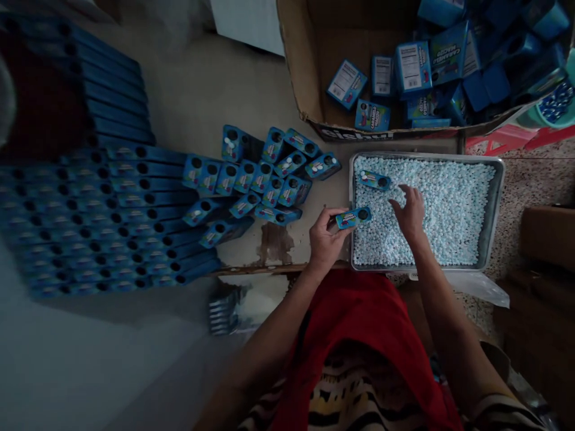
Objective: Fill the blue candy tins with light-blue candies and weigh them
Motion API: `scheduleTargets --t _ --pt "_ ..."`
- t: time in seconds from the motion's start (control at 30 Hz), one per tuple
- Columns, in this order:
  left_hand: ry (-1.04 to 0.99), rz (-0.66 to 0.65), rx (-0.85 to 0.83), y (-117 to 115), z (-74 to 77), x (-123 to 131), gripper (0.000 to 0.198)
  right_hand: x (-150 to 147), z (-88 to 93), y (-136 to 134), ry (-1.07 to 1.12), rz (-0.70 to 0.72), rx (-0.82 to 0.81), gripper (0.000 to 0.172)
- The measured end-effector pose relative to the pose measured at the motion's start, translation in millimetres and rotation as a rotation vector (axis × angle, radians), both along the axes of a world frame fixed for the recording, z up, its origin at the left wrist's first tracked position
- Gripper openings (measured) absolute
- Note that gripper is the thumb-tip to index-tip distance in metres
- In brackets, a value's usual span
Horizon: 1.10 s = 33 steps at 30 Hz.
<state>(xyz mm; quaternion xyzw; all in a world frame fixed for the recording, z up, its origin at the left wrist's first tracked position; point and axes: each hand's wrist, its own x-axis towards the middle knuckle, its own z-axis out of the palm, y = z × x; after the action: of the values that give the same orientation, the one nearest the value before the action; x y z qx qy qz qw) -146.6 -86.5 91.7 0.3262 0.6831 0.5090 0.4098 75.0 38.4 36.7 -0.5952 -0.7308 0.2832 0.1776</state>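
My left hand (327,236) is closed around a small blue candy box (353,218) with a round dark hole in its top, held over the left edge of a metal tray (496,209). Small pale blue and white candies (449,209) fill the tray in a thick layer. My right hand (411,212) hovers above them with thumb and fingers apart, and nothing shows between them. Another blue candy box (374,180) rests on the candies near the tray's upper left corner, with a few white pieces by its hole.
Several loose candy boxes (245,175) stand on the table left of the tray, some topped with white pieces. Farther left are packed rows of blue boxes (103,233). Behind the tray, a cardboard carton (359,36) holds more boxes. A teal bowl (557,111) sits at the right.
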Motion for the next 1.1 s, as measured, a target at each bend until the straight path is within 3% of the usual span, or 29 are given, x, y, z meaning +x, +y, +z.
scheduleTargets --t 0.07,0.13,0.23,0.3,0.4,0.5,0.6,0.7,0.87,1.0,1.1 --pt "0.076 -0.026 -0.023 -1.8 0.6 4.3 0.037 13.9 -3.3 -25.3 -0.161 0.057 0.030 0.054" --pt "0.177 -0.057 -0.035 -0.9 1.3 9.7 0.037 21.4 -9.7 -39.5 -0.249 0.109 0.005 0.046" --pt "0.274 -0.136 -0.035 4.7 1.8 17.7 0.040 23.4 -17.3 -31.3 -0.181 0.000 -0.099 0.023" --pt "0.294 -0.179 -0.033 10.0 1.6 23.1 0.040 24.0 -13.3 -15.4 0.069 -0.239 -0.215 0.029" --pt "0.329 -0.207 -0.021 18.1 1.5 32.7 0.041 25.5 10.8 0.7 0.517 -0.526 -0.392 0.044" --pt "0.355 -0.245 0.007 25.7 3.1 44.7 0.041 19.3 47.3 -1.1 1.012 -0.556 -0.560 0.045" --pt "0.347 -0.295 0.029 31.6 5.8 55.7 0.040 3.1 78.5 -9.8 1.350 -0.529 -0.569 0.043" --pt "0.338 -0.314 0.035 34.3 6.8 62.7 0.038 -13.2 94.2 -15.6 1.379 -0.487 -0.454 0.045" --pt "0.269 -0.281 0.022 32.9 1.3 67.8 0.037 -25.1 95.7 -19.5 1.267 -0.467 -0.280 0.058" --pt "0.139 -0.243 0.002 34.8 -10.7 70.5 0.038 -18.8 87.8 -14.2 1.315 -0.609 -0.287 0.070" --pt "-0.113 -0.192 0.008 39.9 -22.6 71.3 0.037 -2.6 78.1 -5.1 1.447 -0.768 -0.410 0.066"
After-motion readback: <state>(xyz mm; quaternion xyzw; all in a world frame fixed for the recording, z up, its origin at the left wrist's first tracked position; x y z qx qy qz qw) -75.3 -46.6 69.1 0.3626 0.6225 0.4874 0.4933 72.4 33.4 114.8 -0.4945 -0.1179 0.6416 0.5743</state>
